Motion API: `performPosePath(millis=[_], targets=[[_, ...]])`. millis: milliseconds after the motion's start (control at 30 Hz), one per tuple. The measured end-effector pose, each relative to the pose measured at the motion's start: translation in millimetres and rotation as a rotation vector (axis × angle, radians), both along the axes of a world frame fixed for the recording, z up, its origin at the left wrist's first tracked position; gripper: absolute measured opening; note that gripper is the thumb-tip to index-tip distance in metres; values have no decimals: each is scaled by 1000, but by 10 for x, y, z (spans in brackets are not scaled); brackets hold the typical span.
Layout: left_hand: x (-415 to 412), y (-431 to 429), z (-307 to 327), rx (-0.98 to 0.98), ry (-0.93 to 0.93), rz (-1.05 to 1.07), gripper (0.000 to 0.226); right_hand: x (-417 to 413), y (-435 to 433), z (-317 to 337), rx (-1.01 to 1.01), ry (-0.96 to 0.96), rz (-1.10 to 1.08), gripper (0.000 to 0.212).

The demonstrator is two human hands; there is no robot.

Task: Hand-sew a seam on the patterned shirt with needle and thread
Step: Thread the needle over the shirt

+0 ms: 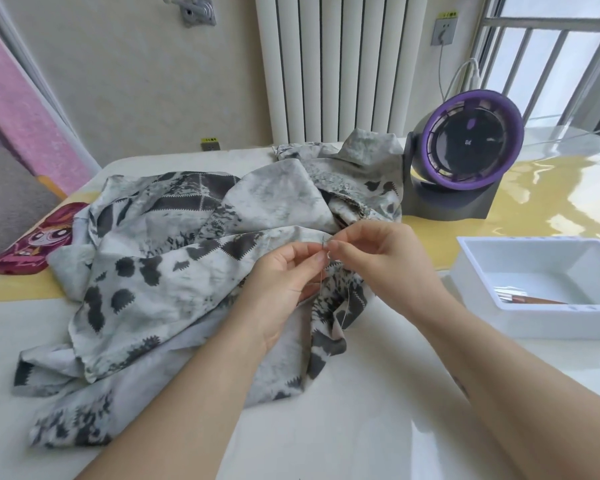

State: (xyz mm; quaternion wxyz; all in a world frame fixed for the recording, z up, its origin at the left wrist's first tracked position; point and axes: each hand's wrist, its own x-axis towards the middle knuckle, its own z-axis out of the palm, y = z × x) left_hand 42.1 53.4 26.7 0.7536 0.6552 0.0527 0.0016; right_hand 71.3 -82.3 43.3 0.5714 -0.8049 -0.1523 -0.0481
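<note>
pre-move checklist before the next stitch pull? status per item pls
1. Grip: right hand pinches the needle: ok.
2. Fabric: left hand grips the patterned shirt beside the needle: ok.
3. Tip through the fabric: cannot tell, fingertips hide it.
4. Slack: thread hangs below the hands: ok; knots: cannot tell.
5. Pull path: white tray sits apart from the right forearm: ok.
</note>
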Motion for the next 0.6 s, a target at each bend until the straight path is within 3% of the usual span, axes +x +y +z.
performPosePath(millis=[600], targets=[[11, 1, -26, 44, -40, 43, 8, 5, -4, -2, 159, 72, 33, 9]])
